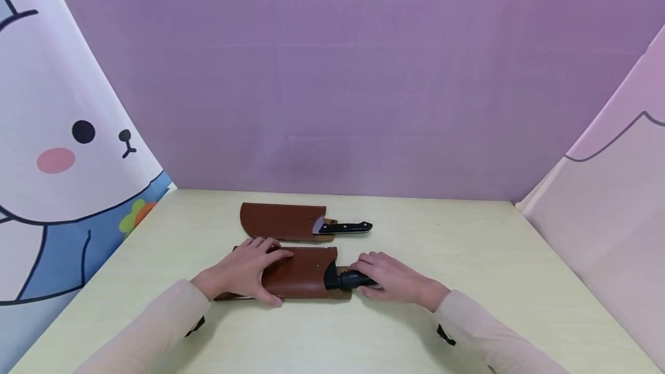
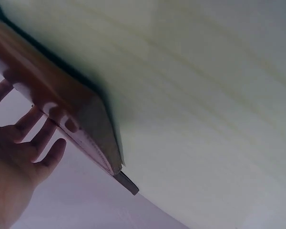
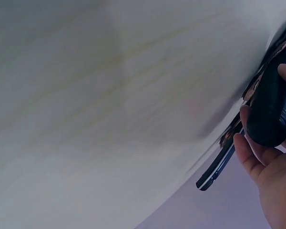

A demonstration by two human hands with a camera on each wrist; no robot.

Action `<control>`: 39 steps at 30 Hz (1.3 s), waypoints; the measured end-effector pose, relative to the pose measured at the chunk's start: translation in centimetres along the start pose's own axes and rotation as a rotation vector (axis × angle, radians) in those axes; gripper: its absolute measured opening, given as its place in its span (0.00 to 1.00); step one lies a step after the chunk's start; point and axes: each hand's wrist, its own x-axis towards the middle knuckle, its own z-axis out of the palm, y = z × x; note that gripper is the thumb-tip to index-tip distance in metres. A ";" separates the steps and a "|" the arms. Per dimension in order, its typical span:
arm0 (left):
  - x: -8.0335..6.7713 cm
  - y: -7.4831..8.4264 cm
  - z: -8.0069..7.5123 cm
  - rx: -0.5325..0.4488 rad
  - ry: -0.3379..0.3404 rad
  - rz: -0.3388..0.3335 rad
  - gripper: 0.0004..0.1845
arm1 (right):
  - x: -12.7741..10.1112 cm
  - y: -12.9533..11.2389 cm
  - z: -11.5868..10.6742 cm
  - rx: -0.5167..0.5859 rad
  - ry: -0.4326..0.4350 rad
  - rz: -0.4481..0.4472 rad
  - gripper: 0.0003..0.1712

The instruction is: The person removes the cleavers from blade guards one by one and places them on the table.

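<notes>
On the table, a brown leather knife sheath (image 1: pixel 301 273) lies flat with its mouth facing right. My left hand (image 1: pixel 254 273) holds it across its width, with fingers at the far edge and thumb at the near edge; in the left wrist view the fingertips touch the sheath (image 2: pixel 47 90). A knife with a thick black handle (image 1: pixel 354 279) sits in this sheath, a little dark blade showing at the mouth and the rest hidden. My right hand (image 1: pixel 392 277) grips that handle, whose rounded butt end (image 3: pixel 271 126) shows between the fingers in the right wrist view.
Just behind, a second brown sheath (image 1: pixel 283 221) holds another knife, its riveted black handle (image 1: pixel 347 228) pointing right. The pale table (image 1: pixel 457 247) ends at a purple backdrop (image 1: pixel 337 103). Printed panels, one with a white cartoon animal (image 1: pixel 57 103), flank the table.
</notes>
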 end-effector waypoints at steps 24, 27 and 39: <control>0.1 0.4 -1.5 0.039 0.037 0.010 0.52 | -0.2 -0.6 -1.2 0.086 -0.010 0.066 0.19; 0.1 0.4 -1.8 0.052 0.044 0.010 0.51 | -0.2 -0.7 -1.4 0.094 -0.012 0.080 0.19; 0.1 0.7 -2.8 0.082 0.048 0.010 0.50 | -0.3 -1.0 -1.6 0.139 0.036 0.083 0.21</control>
